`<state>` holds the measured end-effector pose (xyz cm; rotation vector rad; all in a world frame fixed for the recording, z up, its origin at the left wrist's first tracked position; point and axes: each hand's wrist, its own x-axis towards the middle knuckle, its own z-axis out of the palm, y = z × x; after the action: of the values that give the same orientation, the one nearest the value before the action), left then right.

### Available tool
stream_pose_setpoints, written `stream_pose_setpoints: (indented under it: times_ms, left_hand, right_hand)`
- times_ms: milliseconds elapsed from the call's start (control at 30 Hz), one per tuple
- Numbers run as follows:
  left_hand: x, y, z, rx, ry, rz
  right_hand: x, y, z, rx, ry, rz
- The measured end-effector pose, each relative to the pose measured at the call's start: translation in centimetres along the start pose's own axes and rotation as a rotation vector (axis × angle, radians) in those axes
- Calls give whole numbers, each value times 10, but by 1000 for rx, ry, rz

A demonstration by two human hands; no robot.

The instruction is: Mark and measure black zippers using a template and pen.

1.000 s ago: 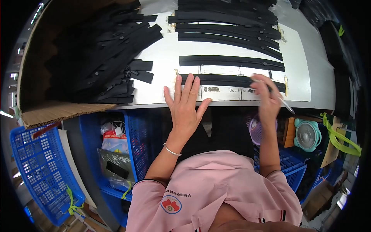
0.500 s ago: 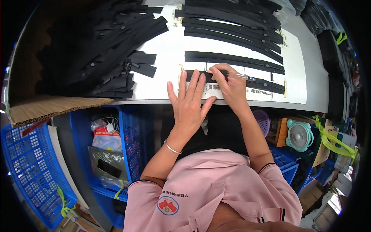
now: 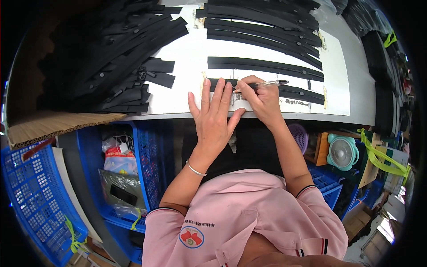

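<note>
My left hand (image 3: 212, 115) lies flat with fingers spread, its fingertips pressing on the left part of a black zipper (image 3: 297, 93). That zipper runs sideways across a white board (image 3: 336, 75) near the table's front edge. Close beside it, my right hand (image 3: 264, 104) is closed around a clear-barrelled pen (image 3: 275, 83). The pen's tip points left, at the zipper's near edge by my left fingers; whether it touches is too small to tell. Just beyond lies another black zipper (image 3: 262, 67), parallel to the first. Marked lines and dark smudges show on the board.
Several more zippers (image 3: 262, 40) lie in rows farther back. A large heap of black zippers (image 3: 102, 58) covers the left side, beside a cardboard flap (image 3: 66, 127). Below the table stand blue crates (image 3: 138, 169), a turquoise fan (image 3: 342, 152) and a purple basket (image 3: 299, 138).
The pen has tilted: its tip has come nearer to me and its back end has swung away. My left hand stays flat on the zipper. The whole view has shifted slightly.
</note>
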<state>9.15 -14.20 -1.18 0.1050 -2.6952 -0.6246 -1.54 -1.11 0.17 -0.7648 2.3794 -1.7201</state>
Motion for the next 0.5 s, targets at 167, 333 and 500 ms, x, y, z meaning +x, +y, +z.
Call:
stream_pose_setpoints:
  times_ms: [167,333,500]
  left_hand:
    - [1,1,2,-8,12,3]
    - [1,1,2,6,-10,-1]
    - [0,0,0,32,-13,5]
  right_hand:
    - [0,-6,0,-85,-3,-92]
    - [-3,1,-8,73,-48,-62]
    - [-16,-2,-56,52,283,38]
